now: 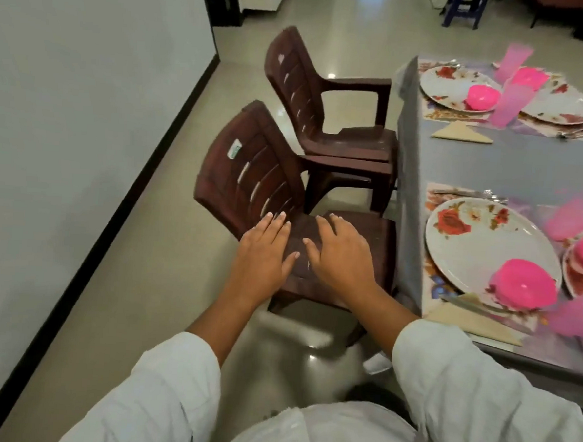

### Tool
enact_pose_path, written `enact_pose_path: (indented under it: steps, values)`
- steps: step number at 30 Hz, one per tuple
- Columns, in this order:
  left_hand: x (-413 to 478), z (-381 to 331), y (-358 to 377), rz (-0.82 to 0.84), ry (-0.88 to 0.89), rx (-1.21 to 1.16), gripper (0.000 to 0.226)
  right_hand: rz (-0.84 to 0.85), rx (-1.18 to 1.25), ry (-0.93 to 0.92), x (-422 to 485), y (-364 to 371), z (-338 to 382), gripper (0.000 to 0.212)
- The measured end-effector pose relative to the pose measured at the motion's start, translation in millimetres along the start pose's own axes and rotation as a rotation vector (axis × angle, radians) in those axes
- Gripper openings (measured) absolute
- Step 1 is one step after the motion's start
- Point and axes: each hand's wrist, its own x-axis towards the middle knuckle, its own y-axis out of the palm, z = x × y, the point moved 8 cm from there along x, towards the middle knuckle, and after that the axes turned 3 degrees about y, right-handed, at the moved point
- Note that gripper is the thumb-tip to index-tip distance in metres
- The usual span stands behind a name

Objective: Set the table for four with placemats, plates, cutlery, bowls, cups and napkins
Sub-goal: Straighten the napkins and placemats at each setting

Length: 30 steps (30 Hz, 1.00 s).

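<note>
Beside the grey bench (498, 165), above the near brown chair (251, 180), the left hand (264, 253) and right hand (341, 254) are spread flat, fingers straight, holding nothing. Floral plates (469, 242), pink bowls (521, 284), cups (510, 104), napkins (462, 133) and cutlery (469, 194) sit on placemats (433, 197). Glossy beige floor (144, 263) meets a white wall (68, 104).

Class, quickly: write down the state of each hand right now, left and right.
Left hand: open, fingers straight, holding nothing, over the near chair.
Right hand: open, fingers relaxed, holding nothing.
</note>
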Motion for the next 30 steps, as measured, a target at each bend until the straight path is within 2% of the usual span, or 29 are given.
enact_pose_path:
  steps: [10,17,25,30]
  values:
    - [37.6,138.3,-48.4,-0.061,-0.059,0.025,0.062,-0.079,0.041,-0.047,95.3,21.8,114.6,0.061]
    - [140.9,231.4,-57.3,0.032,-0.007,0.054,0.061,-0.124,0.181,0.100,213.8,47.4,164.2,0.058]
    - [239.2,305.8,-40.4,0.029,0.069,0.024,0.057,-0.154,0.105,0.203,307.0,51.4,193.0,0.057]
    - [300.2,344.0,-27.7,0.074,0.215,-0.030,0.056,-0.167,0.019,0.341,353.2,68.4,205.2,0.056]
